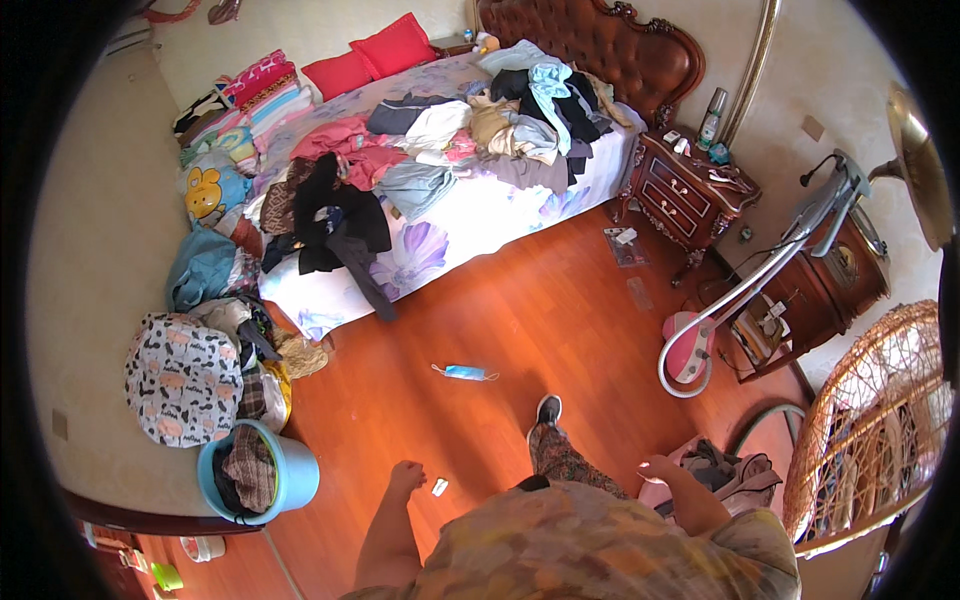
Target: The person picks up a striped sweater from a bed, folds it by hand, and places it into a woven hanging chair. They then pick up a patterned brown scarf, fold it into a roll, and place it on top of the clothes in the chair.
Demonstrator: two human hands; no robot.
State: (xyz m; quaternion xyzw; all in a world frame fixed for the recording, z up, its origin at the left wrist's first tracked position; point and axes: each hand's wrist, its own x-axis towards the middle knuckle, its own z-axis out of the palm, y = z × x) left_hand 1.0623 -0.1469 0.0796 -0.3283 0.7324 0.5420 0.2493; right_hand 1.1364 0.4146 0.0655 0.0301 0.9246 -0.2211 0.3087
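Observation:
My left hand [407,478] hangs over the wooden floor with its fingers curled; a small white item [439,487] lies on the floor just right of it. My right hand [658,469] is held out on the other side of my body, above or beside a pile of pinkish and grey clothes [726,472]; whether it touches them cannot be told. Nothing is seen in either hand. A blue face mask [464,373] lies on the floor ahead of my shoe [549,409]. Farther off, heaped clothes [352,154] cover part of the bed [480,217].
A blue bucket with clothes [300,469] stands at the left, near a cow-print cover [184,379]. At the right are a pink garment steamer [684,349], its hose, a carved nightstand [671,195] and a wicker chair [862,420]. Flat plastic packets [626,247] lie by the nightstand.

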